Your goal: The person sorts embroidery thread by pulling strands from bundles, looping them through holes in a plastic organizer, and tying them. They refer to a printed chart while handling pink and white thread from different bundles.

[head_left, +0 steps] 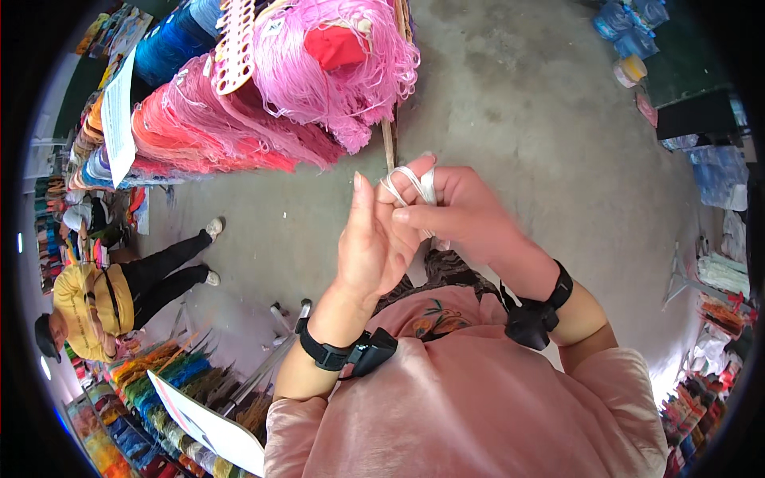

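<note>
White thread (pixel 428 188) lies in loops around the bunched fingers, where my two hands meet in front of my chest. My right hand (pixel 478 219) is closed on the thread, its thumb pressed toward the curled fingers. Palm turned inward, my left hand (pixel 368 243) holds its thumb straight up and apart. Its other fingers reach in among the thread loops and are partly hidden by the right hand.
Hanks of pink and red yarn (pixel 319 119) hang at the upper left, a card with holes (pixel 235 48) against them. A person in a yellow top (pixel 96 307) stands at left. A white board (pixel 207 422) tops colourful yarn at lower left. Blue plastic bundles (pixel 633 28) lie upper right.
</note>
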A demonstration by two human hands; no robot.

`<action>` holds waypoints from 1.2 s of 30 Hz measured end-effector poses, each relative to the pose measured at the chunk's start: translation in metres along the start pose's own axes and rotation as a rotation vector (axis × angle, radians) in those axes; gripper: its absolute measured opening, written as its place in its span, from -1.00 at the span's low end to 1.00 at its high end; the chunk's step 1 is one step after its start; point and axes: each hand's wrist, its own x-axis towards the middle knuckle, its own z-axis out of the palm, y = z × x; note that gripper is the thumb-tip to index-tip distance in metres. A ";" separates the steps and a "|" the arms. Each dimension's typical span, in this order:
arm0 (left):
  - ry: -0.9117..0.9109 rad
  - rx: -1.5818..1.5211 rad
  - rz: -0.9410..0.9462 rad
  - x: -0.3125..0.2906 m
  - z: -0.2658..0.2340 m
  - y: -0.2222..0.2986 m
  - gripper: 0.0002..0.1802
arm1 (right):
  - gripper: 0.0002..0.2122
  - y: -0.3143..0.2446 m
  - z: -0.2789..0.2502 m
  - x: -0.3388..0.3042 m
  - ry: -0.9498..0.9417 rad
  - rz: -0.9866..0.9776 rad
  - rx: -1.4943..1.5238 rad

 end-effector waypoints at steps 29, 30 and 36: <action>-0.064 1.332 0.383 -0.145 -0.089 0.263 -0.87 | -0.88 -0.080 0.221 0.102 -0.422 0.022 -0.660; -0.056 1.350 0.380 -0.149 -0.092 0.268 -0.86 | -0.88 -0.080 0.224 0.105 -0.442 0.040 -0.675; -0.031 1.382 0.390 -0.169 -0.105 0.284 -0.84 | -0.86 -0.064 0.263 0.110 -0.468 0.031 -0.689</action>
